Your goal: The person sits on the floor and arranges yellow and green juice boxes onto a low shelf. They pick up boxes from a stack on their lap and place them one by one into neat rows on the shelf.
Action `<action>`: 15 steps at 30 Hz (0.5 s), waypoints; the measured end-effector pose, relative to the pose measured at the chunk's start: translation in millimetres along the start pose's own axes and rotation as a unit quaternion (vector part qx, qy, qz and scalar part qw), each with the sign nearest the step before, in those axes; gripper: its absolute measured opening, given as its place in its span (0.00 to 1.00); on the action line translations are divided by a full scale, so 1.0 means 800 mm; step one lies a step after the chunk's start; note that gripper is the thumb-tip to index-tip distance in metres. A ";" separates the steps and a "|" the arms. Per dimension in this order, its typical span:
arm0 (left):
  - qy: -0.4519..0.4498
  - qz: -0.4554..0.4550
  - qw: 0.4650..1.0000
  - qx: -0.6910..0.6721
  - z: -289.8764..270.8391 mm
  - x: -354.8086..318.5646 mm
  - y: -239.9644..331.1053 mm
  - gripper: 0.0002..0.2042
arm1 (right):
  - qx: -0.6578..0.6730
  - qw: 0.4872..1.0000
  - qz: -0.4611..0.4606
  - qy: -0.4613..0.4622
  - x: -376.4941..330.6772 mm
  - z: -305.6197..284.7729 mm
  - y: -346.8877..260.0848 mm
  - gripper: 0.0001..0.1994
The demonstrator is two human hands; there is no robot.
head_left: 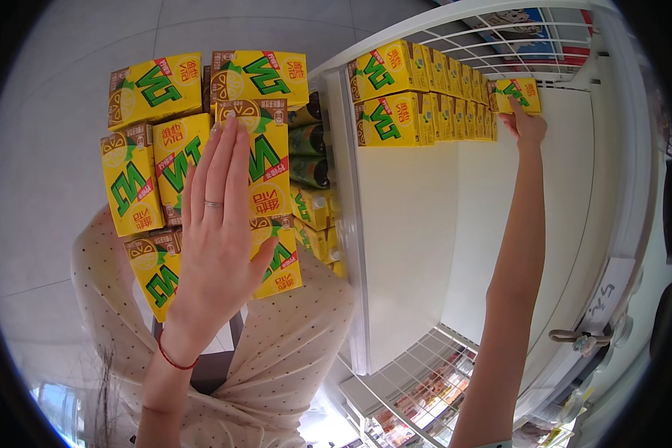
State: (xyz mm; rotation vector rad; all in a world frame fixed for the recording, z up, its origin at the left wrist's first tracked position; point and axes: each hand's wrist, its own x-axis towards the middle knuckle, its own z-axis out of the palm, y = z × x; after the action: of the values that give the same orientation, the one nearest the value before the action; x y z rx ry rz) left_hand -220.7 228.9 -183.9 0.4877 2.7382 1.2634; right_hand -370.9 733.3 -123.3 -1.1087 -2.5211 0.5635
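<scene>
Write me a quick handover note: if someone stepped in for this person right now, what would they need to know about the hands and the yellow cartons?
Left hand: open and flat, pressed against a loose stack of yellow drink cartons in front of the body.
Right hand: reaching far back on the white shelf, gripping a single yellow carton.
Done: two stacked rows of shelved cartons line the shelf's back left.
Left: the steadied stack is still off the shelf, and most of the shelf surface has no cartons on it.
</scene>
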 end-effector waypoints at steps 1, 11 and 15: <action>0.001 0.001 1.000 0.005 -0.001 0.002 -0.002 0.49 | -0.002 1.000 -0.002 -0.001 -0.002 0.002 -0.003 0.19; 0.027 0.013 0.999 0.026 -0.002 0.032 -0.020 0.50 | 0.179 0.980 0.035 -0.074 -0.004 0.020 -0.010 0.16; 0.022 0.030 0.999 0.022 -0.001 0.038 -0.021 0.51 | 0.170 0.982 0.015 -0.082 -0.008 0.014 -0.006 0.15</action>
State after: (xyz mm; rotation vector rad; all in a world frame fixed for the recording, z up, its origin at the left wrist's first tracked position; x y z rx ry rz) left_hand -254.0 227.8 -194.4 0.5570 2.8137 1.2428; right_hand -374.9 723.2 -131.7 -1.0074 -2.4180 1.0862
